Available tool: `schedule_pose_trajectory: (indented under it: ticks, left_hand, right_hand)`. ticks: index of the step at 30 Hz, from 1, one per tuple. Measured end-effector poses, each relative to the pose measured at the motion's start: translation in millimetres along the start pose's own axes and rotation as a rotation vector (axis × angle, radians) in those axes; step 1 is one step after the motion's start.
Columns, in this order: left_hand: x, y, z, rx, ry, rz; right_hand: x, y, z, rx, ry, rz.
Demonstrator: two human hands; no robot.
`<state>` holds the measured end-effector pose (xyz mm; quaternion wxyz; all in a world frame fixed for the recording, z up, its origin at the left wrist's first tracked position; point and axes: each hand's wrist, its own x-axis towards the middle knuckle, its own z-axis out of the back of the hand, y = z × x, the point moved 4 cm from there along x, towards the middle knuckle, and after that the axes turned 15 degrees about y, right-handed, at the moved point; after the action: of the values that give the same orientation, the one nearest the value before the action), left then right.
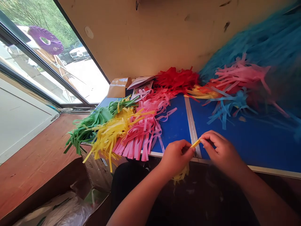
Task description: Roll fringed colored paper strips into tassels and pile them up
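Note:
Between my hands a narrow yellow paper piece [195,143] is stretched, twisted thin. My left hand [175,157] is closed on it, and yellow fringe [182,175] hangs below that hand. My right hand [217,149] pinches the other end between thumb and forefinger. Both hands are over the front edge of the blue table [175,135]. To their left lie pink fringed strips [145,125], yellow fringed strips [113,125] and green fringed strips [94,119], partly overhanging the edge.
Red fringe [176,80], a light pink bundle [242,75], a blue bundle [227,106] and a big blue heap [258,40] lie toward the back and right. A brown packet [118,88] is near the window. Below left stands an open cardboard box [97,172].

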<state>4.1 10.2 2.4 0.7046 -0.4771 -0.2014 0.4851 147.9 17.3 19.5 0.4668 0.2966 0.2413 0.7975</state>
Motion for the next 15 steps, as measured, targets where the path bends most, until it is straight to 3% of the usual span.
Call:
schedule_pose_trajectory:
  ticks: [15]
  left_hand:
    - [-1.9, -2.4, 0.6, 0.019, -0.015, -0.050]
  right_hand:
    - [-2.5, 2.2, -4.0, 0.051, 0.053, -0.011]
